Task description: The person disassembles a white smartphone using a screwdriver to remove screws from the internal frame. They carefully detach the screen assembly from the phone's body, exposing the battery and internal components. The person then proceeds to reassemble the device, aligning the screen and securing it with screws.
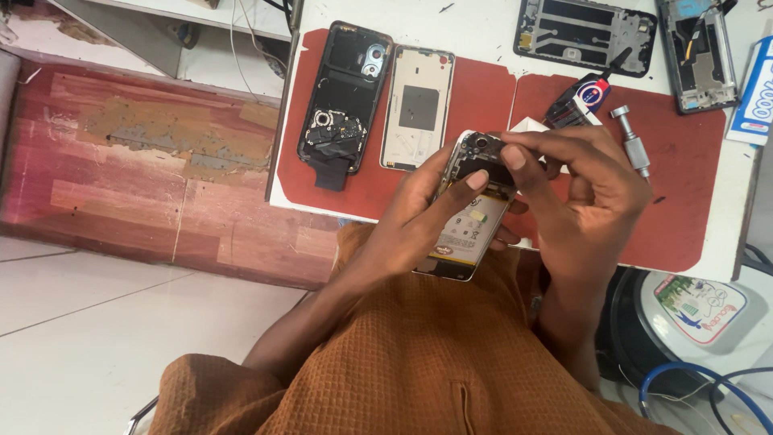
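My left hand (pixel 419 213) grips an opened phone (pixel 471 229) from its left side, thumb lying across the exposed battery. The phone's back is off, showing the battery and the dark camera board at its top. My right hand (pixel 584 197) comes in from the right; its thumb and fingers pinch at the dark top part of the phone near the camera. Both hands hold it just above the near edge of the white table (pixel 483 32), over my lap in an orange-brown shirt.
On a red mat (pixel 684 161) lie a black phone back (pixel 342 97), a pale phone frame (pixel 419 105), a small tube with a red-blue label (pixel 584 97) and a metal tool (pixel 632 141). Two more phone frames (pixel 584 32) sit farther back. Cables and a round device lie at lower right.
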